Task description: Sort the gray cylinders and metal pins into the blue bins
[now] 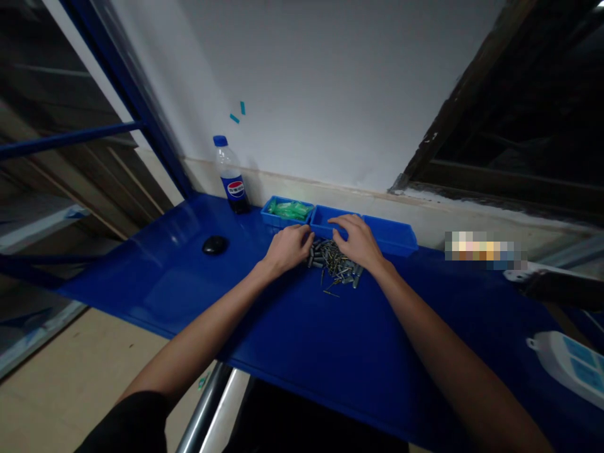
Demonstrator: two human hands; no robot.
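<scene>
A loose heap of small metal pieces (334, 259) lies on the blue tabletop, with grey cylindrical plugs and thin brassy, screw-like pins mixed together. At the heap's left edge is my left hand (289, 246), its fingers curved and slightly apart; some fingertips are hidden. My right hand (358, 240) arches over the upper right of the heap, thumb and fingers apart, with fingertips near the front rim of a blue bin (325, 211). I see nothing held in either hand. Behind my left hand, another blue bin (278, 222) holds green packets (292, 209).
A third blue bin (389, 234) continues the row along the wall. A cola bottle (234, 185) and a black mouse (215, 245) stand left on the blue table (302, 340). At the right are a white power strip (573, 365) and a blurred-out item (481, 246).
</scene>
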